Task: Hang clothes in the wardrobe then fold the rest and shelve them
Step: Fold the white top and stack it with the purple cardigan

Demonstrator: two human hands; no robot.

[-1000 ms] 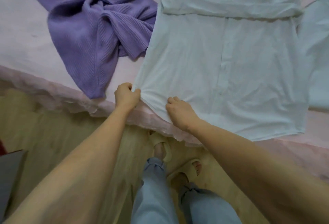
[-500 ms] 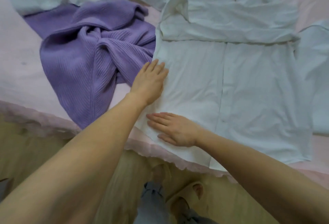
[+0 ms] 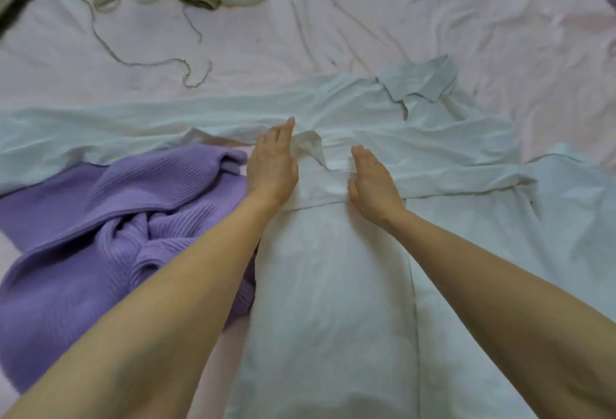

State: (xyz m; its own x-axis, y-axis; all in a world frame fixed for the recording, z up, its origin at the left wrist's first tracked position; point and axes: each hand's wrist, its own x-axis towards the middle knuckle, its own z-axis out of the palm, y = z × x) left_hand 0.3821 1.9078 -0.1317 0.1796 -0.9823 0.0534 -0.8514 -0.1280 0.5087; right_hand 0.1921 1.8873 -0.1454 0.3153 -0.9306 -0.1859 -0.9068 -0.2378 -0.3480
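Shirt (image 3: 333,268), white, lies spread on the pink bed (image 3: 400,19), collar at the far end. Both hands rest flat on it, fingers straight: left hand (image 3: 271,165) beside the purple sweater (image 3: 100,218), right hand (image 3: 371,182) on a folded sleeve.

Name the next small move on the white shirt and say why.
Probably smooth the curled cuff flat. Both the left hand and right hand lie open on the white shirt, flanking that upturned bit of folded sleeve.
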